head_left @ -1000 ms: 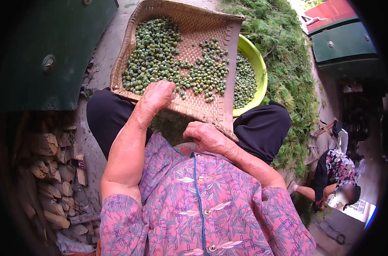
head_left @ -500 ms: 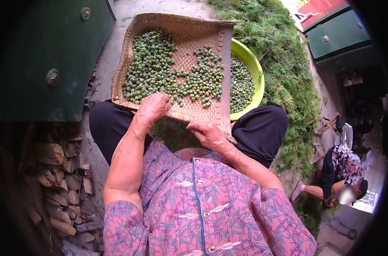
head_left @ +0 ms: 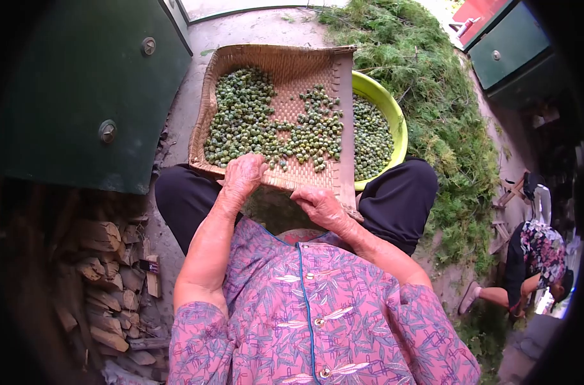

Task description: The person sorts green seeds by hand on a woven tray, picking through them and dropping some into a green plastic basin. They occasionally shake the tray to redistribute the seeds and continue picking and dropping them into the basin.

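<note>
A woven basket tray (head_left: 298, 56), open on its right side, rests in front of me with many small green fruits (head_left: 244, 112) on it. My left hand (head_left: 245, 172) is closed over its near rim, close to the fruits. Farther right on the same rim, my right hand (head_left: 319, 204) is closed around the edge near the tray's flat strip (head_left: 344, 128). Partly under that strip stands a yellow-green basin (head_left: 398, 122) holding more green fruits (head_left: 369, 138).
Cut green branches (head_left: 439, 128) cover the ground at the right. Stacked firewood (head_left: 103, 276) lies at the lower left, below a dark green cabinet (head_left: 74, 109). Another person (head_left: 542, 253) bends down at the far right, near a wooden stool (head_left: 511, 192).
The whole view has shifted, so the tray, basin and my hands appear slightly lower and farther right. Both hands keep their hold on the rim. The other person's head and arm have moved.
</note>
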`<state>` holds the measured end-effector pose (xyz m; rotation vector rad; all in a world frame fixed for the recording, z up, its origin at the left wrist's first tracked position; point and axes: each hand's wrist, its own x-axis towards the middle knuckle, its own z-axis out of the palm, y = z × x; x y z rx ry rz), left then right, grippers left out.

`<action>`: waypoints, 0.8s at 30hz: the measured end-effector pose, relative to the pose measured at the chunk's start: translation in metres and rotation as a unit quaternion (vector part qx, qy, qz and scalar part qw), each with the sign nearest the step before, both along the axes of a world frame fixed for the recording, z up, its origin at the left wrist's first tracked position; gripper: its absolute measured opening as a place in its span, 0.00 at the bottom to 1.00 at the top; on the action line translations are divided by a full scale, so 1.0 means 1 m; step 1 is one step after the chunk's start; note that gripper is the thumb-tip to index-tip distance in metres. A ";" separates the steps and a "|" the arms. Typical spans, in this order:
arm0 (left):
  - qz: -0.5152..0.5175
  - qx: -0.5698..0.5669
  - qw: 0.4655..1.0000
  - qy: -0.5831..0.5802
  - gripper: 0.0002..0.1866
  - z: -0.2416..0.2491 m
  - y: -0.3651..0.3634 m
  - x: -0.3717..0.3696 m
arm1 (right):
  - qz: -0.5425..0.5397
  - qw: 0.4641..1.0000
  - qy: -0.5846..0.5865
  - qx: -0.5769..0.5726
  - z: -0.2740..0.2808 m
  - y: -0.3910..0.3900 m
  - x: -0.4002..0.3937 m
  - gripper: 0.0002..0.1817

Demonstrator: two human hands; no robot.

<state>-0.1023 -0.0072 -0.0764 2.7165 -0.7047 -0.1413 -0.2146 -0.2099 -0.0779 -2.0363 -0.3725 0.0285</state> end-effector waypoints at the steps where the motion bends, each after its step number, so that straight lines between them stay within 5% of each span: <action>1: 0.004 0.040 0.999 0.017 0.14 0.004 -0.001 -0.001 | -0.002 1.000 -0.004 0.004 0.001 0.000 0.000 0.06; 16: 0.016 0.009 0.999 -0.047 0.10 -0.006 0.006 -0.006 | -0.002 1.000 -0.006 -0.024 -0.009 -0.007 -0.007 0.06; 18: 0.044 -0.101 0.987 -0.114 0.06 -0.005 0.012 -0.006 | 0.013 0.999 0.004 -0.034 -0.007 -0.006 -0.010 0.07; 24: 0.207 -0.013 0.948 -0.240 0.15 0.009 0.050 0.010 | 0.040 0.998 0.030 -0.041 -0.020 0.002 -0.018 0.08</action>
